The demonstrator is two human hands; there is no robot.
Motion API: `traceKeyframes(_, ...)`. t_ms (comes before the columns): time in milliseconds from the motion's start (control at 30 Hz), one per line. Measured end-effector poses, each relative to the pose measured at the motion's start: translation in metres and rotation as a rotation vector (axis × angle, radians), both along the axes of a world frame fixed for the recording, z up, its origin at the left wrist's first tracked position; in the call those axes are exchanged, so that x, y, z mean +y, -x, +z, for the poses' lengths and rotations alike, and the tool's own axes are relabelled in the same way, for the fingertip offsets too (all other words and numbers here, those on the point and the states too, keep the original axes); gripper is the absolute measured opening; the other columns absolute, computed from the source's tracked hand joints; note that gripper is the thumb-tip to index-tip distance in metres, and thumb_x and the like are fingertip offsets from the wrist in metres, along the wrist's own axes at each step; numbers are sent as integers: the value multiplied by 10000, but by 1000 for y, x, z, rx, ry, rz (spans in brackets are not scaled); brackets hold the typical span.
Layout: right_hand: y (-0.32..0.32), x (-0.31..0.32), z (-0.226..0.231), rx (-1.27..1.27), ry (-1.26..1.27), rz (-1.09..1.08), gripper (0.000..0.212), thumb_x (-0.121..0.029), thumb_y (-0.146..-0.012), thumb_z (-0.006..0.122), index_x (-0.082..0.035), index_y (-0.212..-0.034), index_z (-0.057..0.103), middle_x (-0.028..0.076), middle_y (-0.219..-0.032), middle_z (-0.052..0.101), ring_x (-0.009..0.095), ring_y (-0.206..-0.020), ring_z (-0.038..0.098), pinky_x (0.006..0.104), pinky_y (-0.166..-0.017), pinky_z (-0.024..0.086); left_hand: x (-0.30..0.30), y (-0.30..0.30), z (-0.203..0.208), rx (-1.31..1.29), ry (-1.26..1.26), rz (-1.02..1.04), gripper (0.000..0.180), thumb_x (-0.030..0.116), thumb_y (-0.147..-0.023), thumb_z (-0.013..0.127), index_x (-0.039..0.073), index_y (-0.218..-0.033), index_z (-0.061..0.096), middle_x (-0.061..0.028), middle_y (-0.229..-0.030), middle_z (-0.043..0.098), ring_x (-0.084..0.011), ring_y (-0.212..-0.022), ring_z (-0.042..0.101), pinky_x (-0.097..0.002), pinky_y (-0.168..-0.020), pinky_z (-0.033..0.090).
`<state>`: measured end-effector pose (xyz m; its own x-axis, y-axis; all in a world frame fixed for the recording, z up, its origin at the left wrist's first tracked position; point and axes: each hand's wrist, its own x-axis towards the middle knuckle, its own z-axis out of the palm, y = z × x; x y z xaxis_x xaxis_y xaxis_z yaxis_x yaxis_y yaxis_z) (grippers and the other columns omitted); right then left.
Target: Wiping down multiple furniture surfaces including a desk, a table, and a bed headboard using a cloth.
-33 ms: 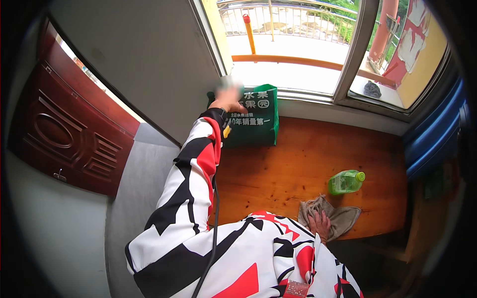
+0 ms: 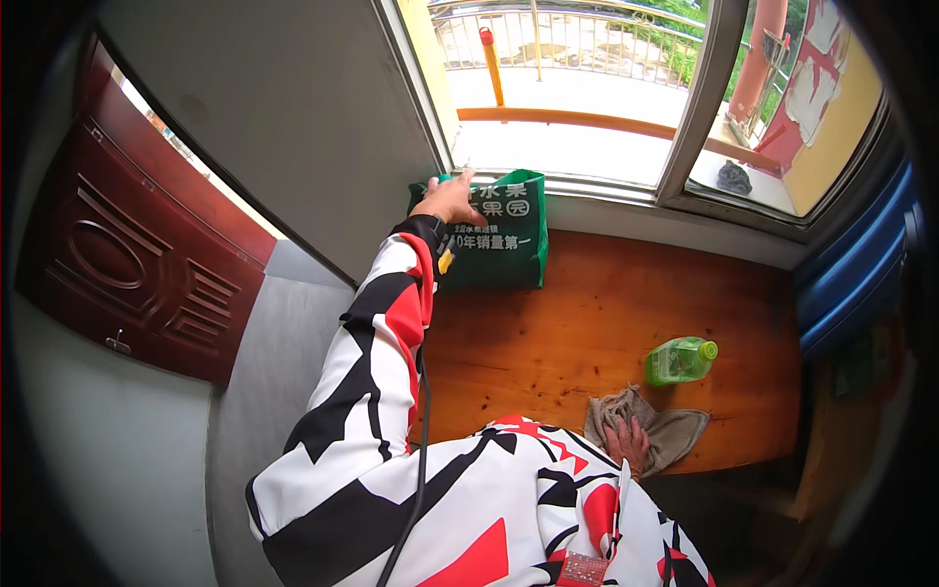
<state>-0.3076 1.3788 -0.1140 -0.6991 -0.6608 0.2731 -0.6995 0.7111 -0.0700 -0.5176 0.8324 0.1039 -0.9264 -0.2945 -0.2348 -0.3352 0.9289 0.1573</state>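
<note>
My left hand [image 2: 452,201] reaches out to the top of a green shopping bag [image 2: 499,259] with white print. Its fingers are apart over the bag's rim, and a small green thing [image 2: 445,179] shows just beyond them; what it belongs to is hidden. My right hand [image 2: 628,445] lies with fingers spread on a crumpled grey-brown cloth [image 2: 675,435] at the near edge of the wooden table [image 2: 548,342]. Past the cloth stands a clear bottle [image 2: 677,362] of green liquid with a green cap.
A window [image 2: 577,147] opens behind the bag, next to a grey panel [image 2: 264,117]. Blue fabric [image 2: 866,259] hangs at the right. On the left is a dark red door [image 2: 147,264]. A black cord [image 2: 423,440] runs down past my left arm.
A blurred pale thing at my left fingertips is no longer seen above the bag; the fingers are now spread there. My right hand stays on the cloth.
</note>
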Motion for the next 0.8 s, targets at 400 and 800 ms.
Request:
traceKeyframes(400, 75, -85, 69, -751, 542, 184, 246, 8, -728, 551, -40, -958, 625, 127, -940, 607, 289, -923, 580, 348, -817, 471, 61, -155, -13, 150, 48, -261, 255, 363, -786, 670, 128, -886, 668, -151, -763, 637, -375, -744, 603, -454, -636, 475)
traceKeyframes(800, 167, -161, 91, -211, 220, -135, 383, -254, -779, 649, -163, -1147, 599, 127, -1360, 416, 344, -1225, 382, 488, -920, 404, 119, -316, 41, 128, -185, -160, 176, 256, -736, 700, 97, -707, 629, -126, -628, 594, -344, -611, 584, -422, -540, 458)
